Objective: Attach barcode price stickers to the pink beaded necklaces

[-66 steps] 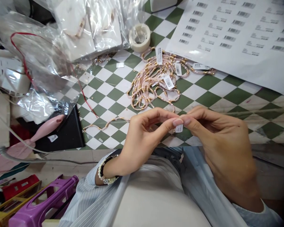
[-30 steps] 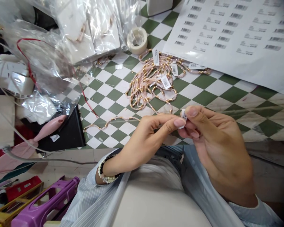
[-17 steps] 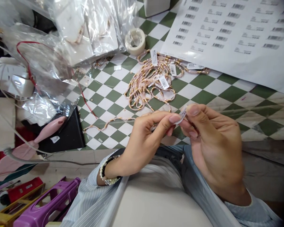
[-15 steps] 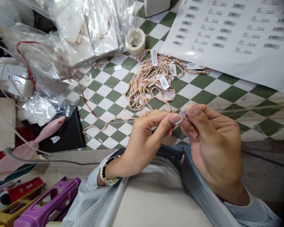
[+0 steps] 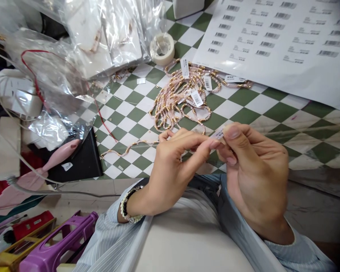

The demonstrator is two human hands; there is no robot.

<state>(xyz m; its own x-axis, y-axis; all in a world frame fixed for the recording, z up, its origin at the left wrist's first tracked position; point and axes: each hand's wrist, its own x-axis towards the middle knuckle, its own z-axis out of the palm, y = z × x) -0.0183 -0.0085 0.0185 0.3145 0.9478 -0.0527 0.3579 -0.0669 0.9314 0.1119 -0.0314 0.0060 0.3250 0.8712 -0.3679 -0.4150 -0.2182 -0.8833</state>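
Between my two hands is a small white barcode label (image 5: 218, 133). My right hand (image 5: 252, 170) pinches its right end with thumb and forefinger. The fingertips of my left hand (image 5: 177, 166) close on its left end. A strand of pink and gold beads (image 5: 130, 148) lies on the table and runs in under my left hand; whether the fingers hold it is hidden. Just beyond my hands rests a heap of pink and gold bead strands (image 5: 172, 90), several with white barcode tags (image 5: 197, 98) attached.
A sheet of printed barcode labels (image 5: 272, 45) covers the far right of the checkered table (image 5: 141, 166). A tape roll (image 5: 162, 49) stands beside clear plastic bags (image 5: 87, 37) at the back left. A pink fishtail-shaped object (image 5: 61, 154), a white plug (image 5: 25, 100) and cables lie left.
My left thumb and fingers have straightened somewhat, and the label between my hands looks flatter than before. The bead heap has stayed put.
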